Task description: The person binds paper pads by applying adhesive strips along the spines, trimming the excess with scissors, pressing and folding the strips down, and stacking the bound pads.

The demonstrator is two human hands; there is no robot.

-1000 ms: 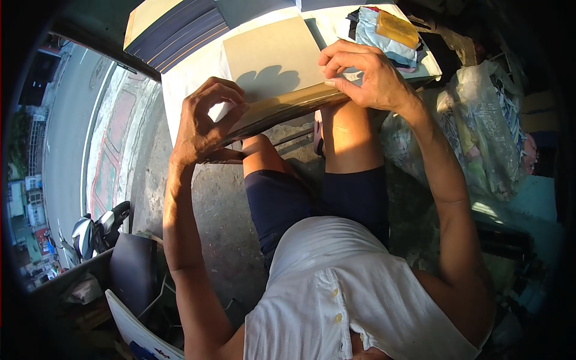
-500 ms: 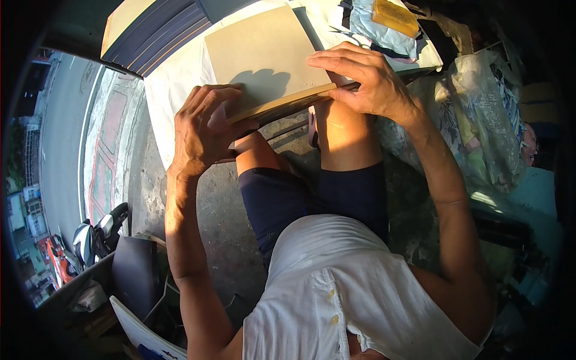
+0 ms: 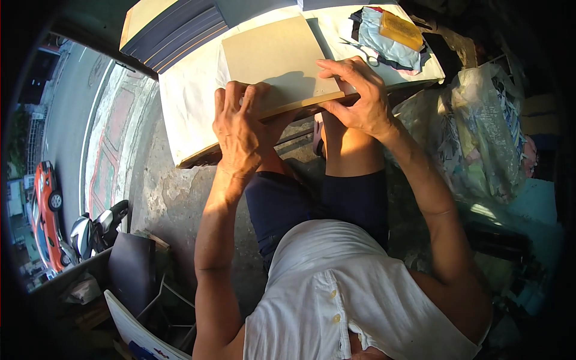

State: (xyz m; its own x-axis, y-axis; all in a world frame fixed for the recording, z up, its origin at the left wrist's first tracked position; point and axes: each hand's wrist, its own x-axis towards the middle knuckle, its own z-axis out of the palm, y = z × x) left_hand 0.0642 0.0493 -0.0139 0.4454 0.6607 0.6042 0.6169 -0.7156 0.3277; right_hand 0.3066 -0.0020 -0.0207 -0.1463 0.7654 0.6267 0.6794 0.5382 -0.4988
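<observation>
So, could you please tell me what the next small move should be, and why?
Probably a light squaring of the board along its near edge: the left hand and right hand are at its two near corners, with the right thumb beside that edge, so both seem well placed to even it.

Beige board (image 3: 273,51), flat on white tabletop (image 3: 187,108); near edge (image 3: 312,101) tan.

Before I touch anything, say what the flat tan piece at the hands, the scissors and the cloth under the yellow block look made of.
Flat tan piece: probably paperboard, matte, judging by its even, dull face; wood is possible.
Scissors: likely metal blades, from their slim, pointed shape; finish too small to judge.
Pale blue cloth: soft matte fabric, shown by its folds; fibre unclear.
</observation>
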